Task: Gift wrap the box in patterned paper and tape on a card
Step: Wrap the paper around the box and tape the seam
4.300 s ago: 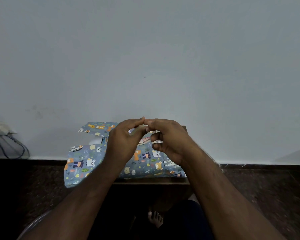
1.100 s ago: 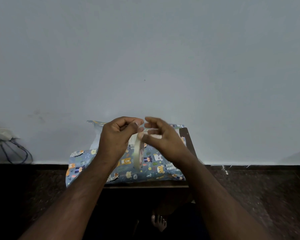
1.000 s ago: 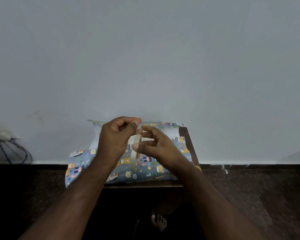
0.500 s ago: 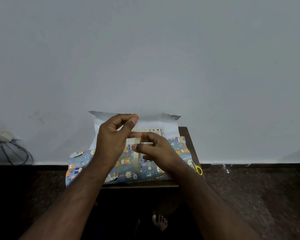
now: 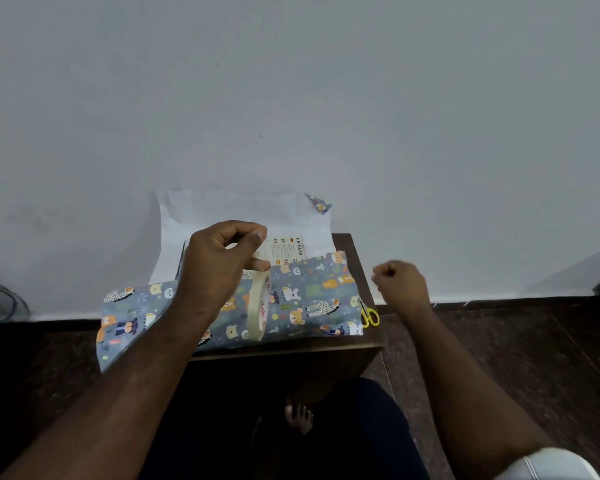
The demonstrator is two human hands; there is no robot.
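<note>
Holding a roll of tape (image 5: 259, 306) upright on edge over the patterned paper (image 5: 302, 299), the left hand (image 5: 215, 268) pinches the roll's top between thumb and curled fingers (image 5: 253, 237) in the head view. The right hand (image 5: 400, 284) hangs apart to the right, beyond the bench (image 5: 357, 258), its fingers curled into a loose fist around nothing visible. The animal-print paper lies across the small dark bench, its white underside folded up against the far wall, and the box (image 5: 286, 249) shows a printed white face between the two flaps. Yellow-handled scissors (image 5: 369, 315) lie at the paper's right edge.
</note>
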